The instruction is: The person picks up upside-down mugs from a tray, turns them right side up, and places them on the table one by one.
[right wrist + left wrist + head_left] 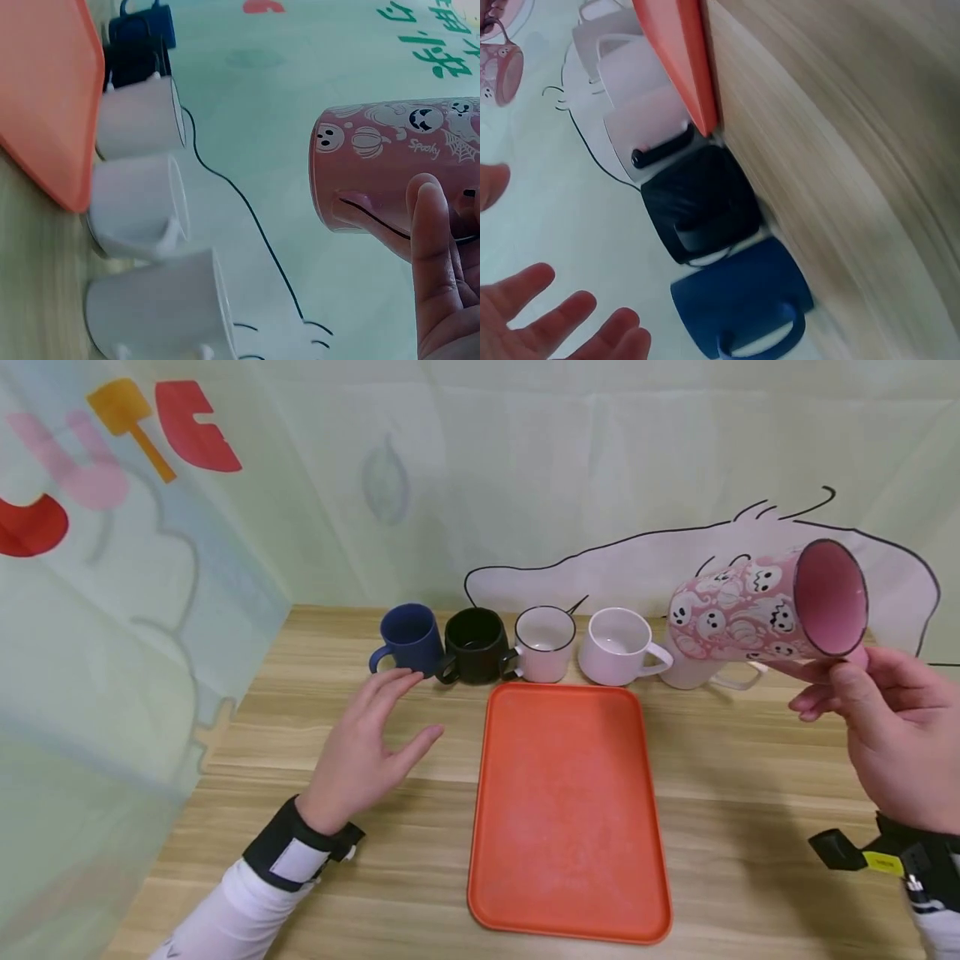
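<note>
A pink mug (738, 606) printed with white ghosts and pumpkins is held in the air by my right hand (903, 727). It lies tilted on its side, its mouth facing right. In the right wrist view the thumb and fingers grip the handle of this mug (397, 150). My left hand (367, 747) hovers over the table, fingers spread, in front of a blue mug (412, 639) and holding nothing. In the left wrist view its fingers (559, 319) are apart from the blue mug (742, 296). Beside that mug stands a black mug (476, 647).
Farther right in the row are a white mug with a dark rim (545, 647), a plain white mug (617, 647) and another pale mug (686, 670), partly hidden. An orange tray (570, 818) lies on the wooden table (405, 877) before them. A printed cloth (330, 485) hangs behind.
</note>
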Action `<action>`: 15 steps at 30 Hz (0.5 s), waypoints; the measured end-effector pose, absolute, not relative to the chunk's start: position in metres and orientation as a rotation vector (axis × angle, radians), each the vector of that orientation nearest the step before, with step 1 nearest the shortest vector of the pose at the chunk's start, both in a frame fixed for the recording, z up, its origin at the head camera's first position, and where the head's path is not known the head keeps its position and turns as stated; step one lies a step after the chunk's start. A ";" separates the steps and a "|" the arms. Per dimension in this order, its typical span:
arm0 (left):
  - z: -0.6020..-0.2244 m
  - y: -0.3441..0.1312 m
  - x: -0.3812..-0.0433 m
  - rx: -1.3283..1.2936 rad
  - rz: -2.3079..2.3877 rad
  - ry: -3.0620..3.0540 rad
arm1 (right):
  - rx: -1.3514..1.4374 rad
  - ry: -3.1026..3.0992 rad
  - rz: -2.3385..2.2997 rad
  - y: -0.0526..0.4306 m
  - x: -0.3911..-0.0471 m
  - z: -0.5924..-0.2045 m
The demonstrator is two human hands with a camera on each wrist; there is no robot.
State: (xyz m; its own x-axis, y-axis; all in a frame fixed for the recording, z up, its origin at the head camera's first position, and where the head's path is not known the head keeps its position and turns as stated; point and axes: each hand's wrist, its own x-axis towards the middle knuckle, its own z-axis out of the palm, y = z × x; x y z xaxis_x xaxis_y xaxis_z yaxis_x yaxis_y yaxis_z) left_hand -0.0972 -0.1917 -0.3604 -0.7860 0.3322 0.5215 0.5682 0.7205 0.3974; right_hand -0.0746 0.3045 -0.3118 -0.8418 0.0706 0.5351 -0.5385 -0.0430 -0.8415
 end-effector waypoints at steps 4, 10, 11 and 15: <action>-0.361 -0.199 -0.099 -0.710 -0.654 -2.520 | 0.485 -1.761 1.905 0.319 -0.082 -0.312; -0.364 -0.206 -0.101 -0.760 -0.541 -2.502 | 0.219 -2.078 1.375 0.342 -0.088 -0.315; -0.364 -0.207 -0.101 -0.764 -0.531 -2.502 | 0.163 -2.140 1.282 0.345 -0.089 -0.315; -0.366 -0.210 -0.101 -0.764 -0.499 -2.507 | 0.041 -2.232 1.135 0.358 -0.095 -0.320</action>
